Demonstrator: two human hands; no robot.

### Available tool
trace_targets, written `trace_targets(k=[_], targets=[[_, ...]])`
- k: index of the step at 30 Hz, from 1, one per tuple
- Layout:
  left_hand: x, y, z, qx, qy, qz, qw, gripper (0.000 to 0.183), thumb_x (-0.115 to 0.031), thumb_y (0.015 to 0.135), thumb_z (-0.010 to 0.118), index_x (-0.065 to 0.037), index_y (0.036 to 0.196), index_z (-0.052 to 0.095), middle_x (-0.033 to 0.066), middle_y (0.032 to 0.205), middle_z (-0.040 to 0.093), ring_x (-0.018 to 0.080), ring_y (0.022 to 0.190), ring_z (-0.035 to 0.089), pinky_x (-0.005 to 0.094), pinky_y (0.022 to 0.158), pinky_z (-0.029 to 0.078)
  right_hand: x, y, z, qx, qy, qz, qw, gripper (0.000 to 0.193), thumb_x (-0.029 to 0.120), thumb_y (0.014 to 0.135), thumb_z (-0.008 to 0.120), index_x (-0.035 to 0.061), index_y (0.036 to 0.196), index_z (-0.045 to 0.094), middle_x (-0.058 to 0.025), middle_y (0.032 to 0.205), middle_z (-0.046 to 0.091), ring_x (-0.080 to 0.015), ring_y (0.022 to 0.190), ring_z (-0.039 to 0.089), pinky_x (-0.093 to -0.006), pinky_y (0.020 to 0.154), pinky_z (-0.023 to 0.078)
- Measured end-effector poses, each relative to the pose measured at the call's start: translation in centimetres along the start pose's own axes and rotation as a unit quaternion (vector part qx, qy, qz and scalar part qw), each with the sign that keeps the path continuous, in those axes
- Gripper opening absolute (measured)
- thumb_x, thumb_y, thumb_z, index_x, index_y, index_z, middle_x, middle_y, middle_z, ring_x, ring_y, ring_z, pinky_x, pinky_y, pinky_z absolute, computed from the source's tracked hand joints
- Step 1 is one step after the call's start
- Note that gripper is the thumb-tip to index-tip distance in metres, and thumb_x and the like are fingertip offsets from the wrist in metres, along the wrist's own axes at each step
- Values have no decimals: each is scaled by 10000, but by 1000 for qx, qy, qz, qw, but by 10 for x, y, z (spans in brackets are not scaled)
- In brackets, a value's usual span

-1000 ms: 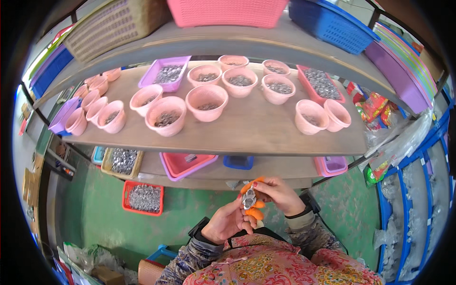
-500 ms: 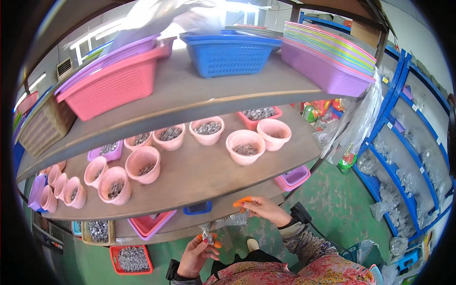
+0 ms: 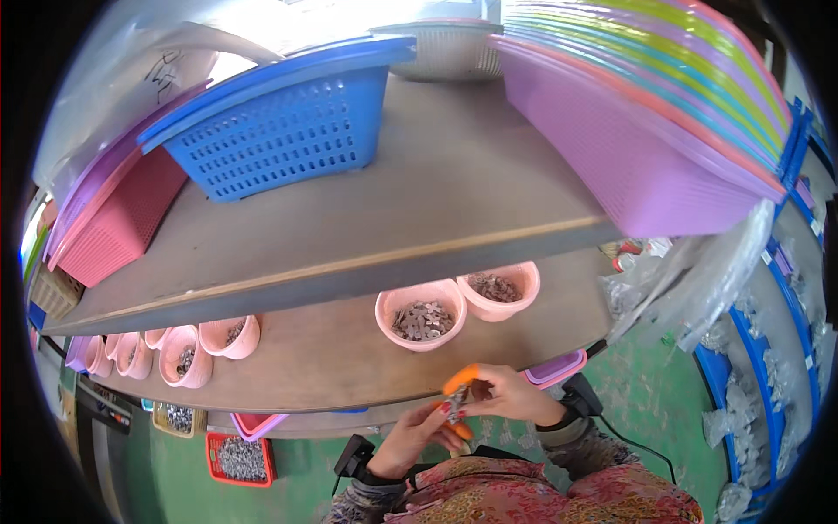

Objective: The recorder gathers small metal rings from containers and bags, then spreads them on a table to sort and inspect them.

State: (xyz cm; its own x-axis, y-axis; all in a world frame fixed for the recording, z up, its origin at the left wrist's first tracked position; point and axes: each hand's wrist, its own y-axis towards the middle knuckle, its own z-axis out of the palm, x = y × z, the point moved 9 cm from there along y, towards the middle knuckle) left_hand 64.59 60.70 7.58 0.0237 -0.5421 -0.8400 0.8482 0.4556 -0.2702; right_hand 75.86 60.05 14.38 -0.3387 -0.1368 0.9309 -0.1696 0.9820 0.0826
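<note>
In front of the shelf my two hands have come together. My left hand (image 3: 414, 444) is closed on a small bunch of shiny metal parts (image 3: 456, 402), whose exact kind is too small to tell. From the other side, my right hand (image 3: 506, 397) pinches at the same parts with thumb and forefinger. Orange finger covers (image 3: 461, 379) sit on fingers of both hands. Just beyond them on the shelf board stand a pink bowl of flat metal pieces (image 3: 422, 321) and a second pink bowl (image 3: 499, 288) holding similar pieces.
Several pink cups (image 3: 185, 360) line the board's left part. Above, the upper shelf edge (image 3: 349, 284) carries a blue basket (image 3: 279, 131) and stacked purple baskets (image 3: 594, 131). A red basket of metal parts (image 3: 241, 460) rests on the floor. Blue racks (image 3: 742, 349) stand right.
My hands, apart before, have met at the metal parts; the left moved right and the right came closer. The view has shifted toward the right side of the shelf, nearer the upper baskets.
</note>
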Motion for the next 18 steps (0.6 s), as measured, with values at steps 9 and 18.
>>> trace_targets(k=[9, 18], targets=[[-49, 15, -80, -301, 49, 137, 943, 276, -265, 970, 506, -4, 1058, 530, 76, 769, 607, 132, 604, 600, 245, 562, 509, -40, 0, -175, -258, 28, 43, 965, 290, -2, 813, 680, 2, 1083, 573, -52, 1048, 609, -111, 975, 582, -292, 854, 488], [-66, 84, -148, -389, 163, 152, 894, 195, -155, 784, 650, 18, 778, 562, 74, 601, 581, 128, 463, 589, 256, 394, 474, -152, 14, -314, -437, -405, 2, 803, 282, 256, 873, 643, 32, 1032, 582, -62, 929, 632, -108, 798, 619, -261, 669, 501]])
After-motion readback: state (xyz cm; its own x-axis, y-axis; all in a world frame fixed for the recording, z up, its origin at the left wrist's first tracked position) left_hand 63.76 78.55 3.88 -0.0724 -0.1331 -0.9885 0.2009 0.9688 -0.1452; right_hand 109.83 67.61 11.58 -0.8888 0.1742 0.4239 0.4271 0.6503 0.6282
